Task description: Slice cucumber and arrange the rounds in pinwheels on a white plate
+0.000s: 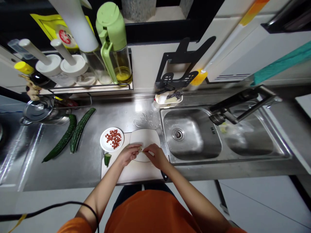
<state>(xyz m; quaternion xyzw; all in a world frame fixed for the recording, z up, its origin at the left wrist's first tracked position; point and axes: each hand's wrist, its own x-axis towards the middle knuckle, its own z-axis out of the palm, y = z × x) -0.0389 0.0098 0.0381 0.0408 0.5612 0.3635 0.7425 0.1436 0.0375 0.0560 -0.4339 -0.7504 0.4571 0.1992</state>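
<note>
On the left, two long, dark-green cucumbers (pixel 64 141) are lying on the grey steel bench (pixel 60 176). A round white plate (pixel 103 141) is carrying chopped reddish-brown pieces (pixel 113 138). Now your left hand (pixel 128 155) is pinching a small pale morsel (pixel 140 149) over the rounded-square white plate (pixel 145 136), and your right hand (pixel 157 157) is nipping its right side!

Clock centred on square plate (pixel 145 137), 12 toward wall. Square plate on cutting board (pixel 136 174). Left hand (pixel 128 155) at 8, right hand (pixel 157 157) at 4, small piece (pixel 140 149) between their fingertips, over the plate. Round plate (pixel 103 141) at 9, on the board's far left corner, chopped pieces (pixel 113 138) in it. Cucumber stub (pixel 107 159) at 8, on the board. Two cucumbers (pixel 79 130) at 9, farther out on counter (pixel 92 168); pot (pixel 40 110) beyond, toward 10. Oil jug (pixel 114 35) at 11, on shelf (pixel 111 85). Caddy (pixel 167 104) at 1. Faucet (pixel 235 98) at 2; sink (pixel 204 142) at 3. Knife handle (pixel 164 175) at 5.
</note>
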